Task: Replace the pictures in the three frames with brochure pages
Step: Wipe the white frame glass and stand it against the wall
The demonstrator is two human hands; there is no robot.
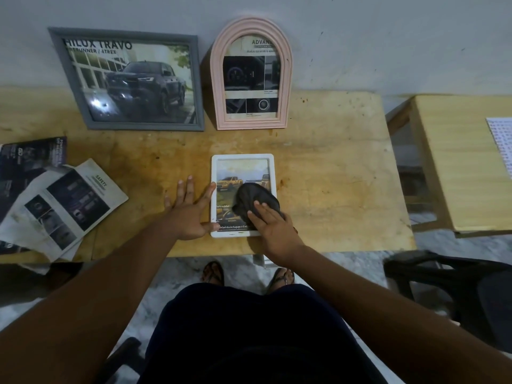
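Observation:
A small white frame [241,159] lies flat near the table's front edge, showing a brochure page with yellow trucks. My right hand [273,227] presses a dark cloth [253,199] onto its glass. My left hand [188,212] rests spread on the table, index finger and thumb touching the frame's left edge. A grey frame [126,79] with a dark pickup page leans on the wall at the back left. Beside it stands a pink arched frame [250,73] holding a dashboard page. Loose brochure pages [59,203] lie at the left.
The wooden table [332,176] is stained and butts against a grey wall. A second wooden table [454,162] with a printed sheet [501,145] stands to the right. A dark chair [448,286] sits at the lower right. My feet in sandals show below the table edge.

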